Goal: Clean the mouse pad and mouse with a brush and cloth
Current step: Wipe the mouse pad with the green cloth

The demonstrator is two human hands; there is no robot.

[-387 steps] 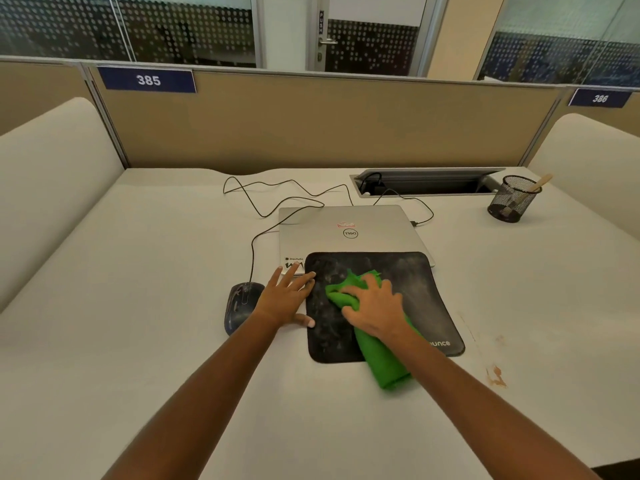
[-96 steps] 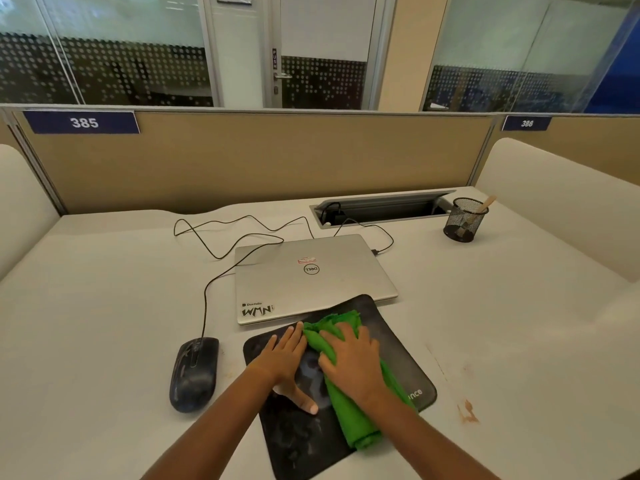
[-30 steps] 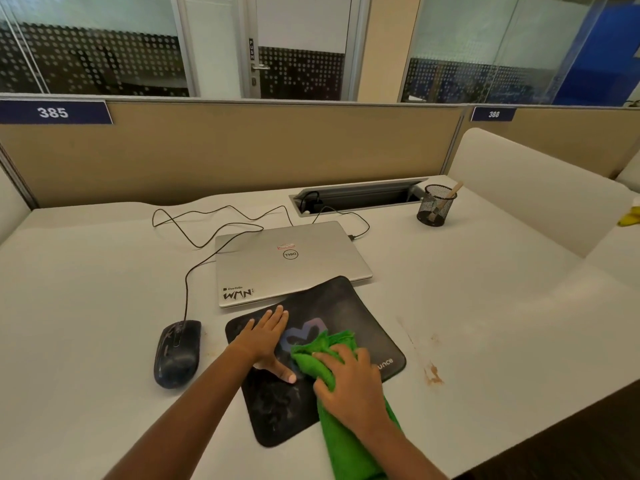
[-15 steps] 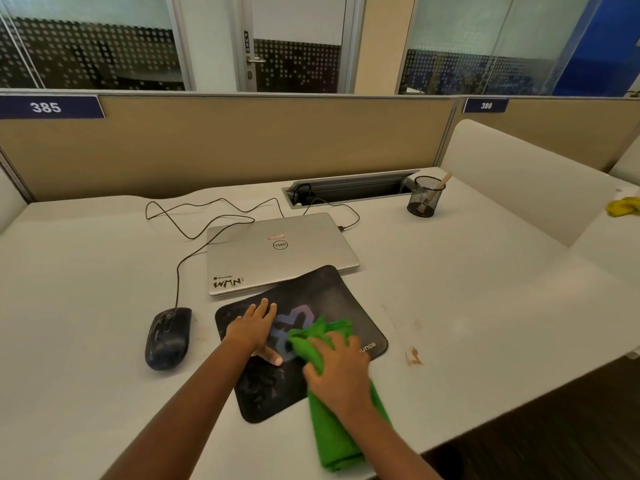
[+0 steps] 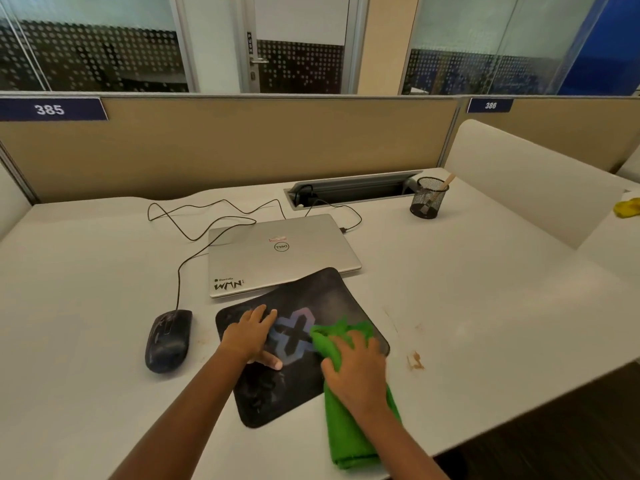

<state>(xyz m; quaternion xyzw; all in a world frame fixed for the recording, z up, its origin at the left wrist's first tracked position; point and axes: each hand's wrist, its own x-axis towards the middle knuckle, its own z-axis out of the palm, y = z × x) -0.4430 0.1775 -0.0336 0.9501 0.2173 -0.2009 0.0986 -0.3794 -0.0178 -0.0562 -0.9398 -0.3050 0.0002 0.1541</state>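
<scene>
spread right hand (image 5: pixel 353 372) presses green cloth (image 5: pixel 356 441) onto mouse pad (image 5: pixel 332 296) beside flat left hand (image 5: pixel 249 336).

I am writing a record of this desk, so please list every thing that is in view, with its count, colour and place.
mouse pad: one, black with bluish logo, desk front
cloth: one, green, on the pad's right part
mouse: one, dark, left of the pad
laptop: one, silver, closed, behind the pad
cables: at least two, black, around the laptop's rear
cable slot: one, grey, desk rear
mesh cup: one, black, right of the slot, wooden stick inside
stain: one, brown, right of the pad
number plates: two, blue, on the beige partition
yellow thing: one, far right, unclear
desk: one, white
left grip: one hand, flat on the pad
right grip: one hand, presses the cloth
</scene>
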